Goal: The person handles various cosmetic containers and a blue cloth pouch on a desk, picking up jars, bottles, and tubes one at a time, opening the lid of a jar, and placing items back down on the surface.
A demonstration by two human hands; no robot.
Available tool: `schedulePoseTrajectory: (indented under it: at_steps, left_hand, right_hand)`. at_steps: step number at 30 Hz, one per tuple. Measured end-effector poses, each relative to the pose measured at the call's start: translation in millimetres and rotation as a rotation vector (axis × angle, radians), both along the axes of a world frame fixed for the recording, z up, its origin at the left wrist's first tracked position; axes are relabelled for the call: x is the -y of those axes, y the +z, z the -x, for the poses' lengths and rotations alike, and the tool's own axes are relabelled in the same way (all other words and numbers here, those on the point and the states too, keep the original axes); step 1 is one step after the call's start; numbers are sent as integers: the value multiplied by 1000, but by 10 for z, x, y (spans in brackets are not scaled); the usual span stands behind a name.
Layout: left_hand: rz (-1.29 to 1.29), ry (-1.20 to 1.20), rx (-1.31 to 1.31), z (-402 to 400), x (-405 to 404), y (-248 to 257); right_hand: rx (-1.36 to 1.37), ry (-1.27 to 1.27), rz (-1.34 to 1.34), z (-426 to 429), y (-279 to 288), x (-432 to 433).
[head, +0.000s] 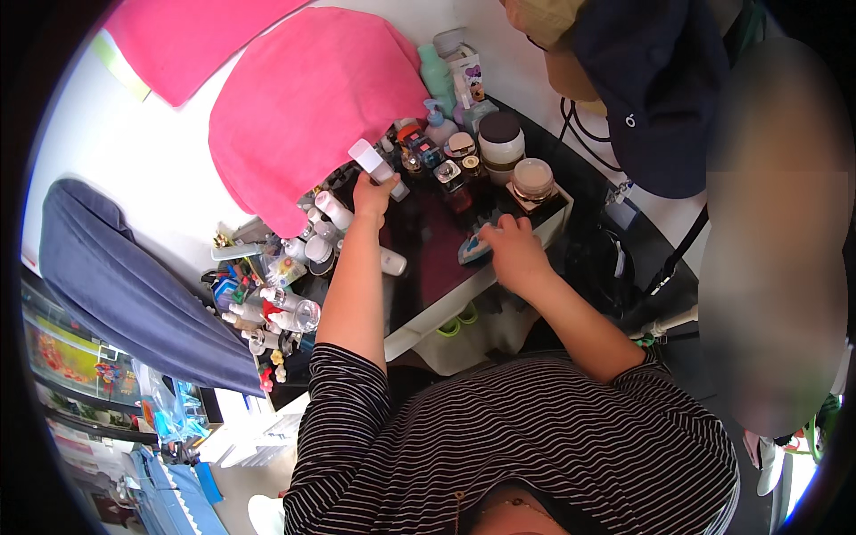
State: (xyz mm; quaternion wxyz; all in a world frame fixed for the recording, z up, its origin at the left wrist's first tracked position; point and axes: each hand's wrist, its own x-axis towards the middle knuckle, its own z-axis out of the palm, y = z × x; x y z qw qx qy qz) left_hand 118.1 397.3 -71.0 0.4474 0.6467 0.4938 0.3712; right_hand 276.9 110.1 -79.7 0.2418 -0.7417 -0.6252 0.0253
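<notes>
My left hand (pixel 372 198) grips a pale rectangular bottle or carton (pixel 374 162), tilted over the back of the dark dressing-table top (pixel 418 234). My right hand (pixel 519 257) is closed on a blue-and-white patterned cloth or pad (pixel 473 249), which touches the tabletop near its front edge. Under my left forearm a white bottle (pixel 392 261) lies on its side, partly hidden. Between the two hands, toward the back, stands a dark red perfume bottle (pixel 456 194) with a silver cap.
A large jar with a dark lid (pixel 501 144) and a smaller cosmetic jar (pixel 532 180) stand at the right. Crowded bottles (pixel 294 311) fill the left side. A pink cloth (pixel 314 107) drapes over something behind. A dark cap (pixel 655 100) hangs at the right.
</notes>
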Motion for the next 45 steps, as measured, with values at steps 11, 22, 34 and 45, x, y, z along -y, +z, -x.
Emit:
schedulePoseTrajectory:
  at_steps: [11, 22, 34, 45]
  left_hand:
    - [-377, 29, -84, -92, -140, -90]
    - [-357, 145, -91, -81, 117, -139]
    - [-607, 23, -935, 595, 1912, -206]
    - [-752, 75, -605, 959, 2102, -418]
  right_hand:
    - [-49, 41, -44, -24, -43, -18]
    - [-122, 68, -37, 38, 43, -6]
    - [-339, 279, -229, 190, 250, -233]
    - [85, 133, -263, 942, -330, -1734]
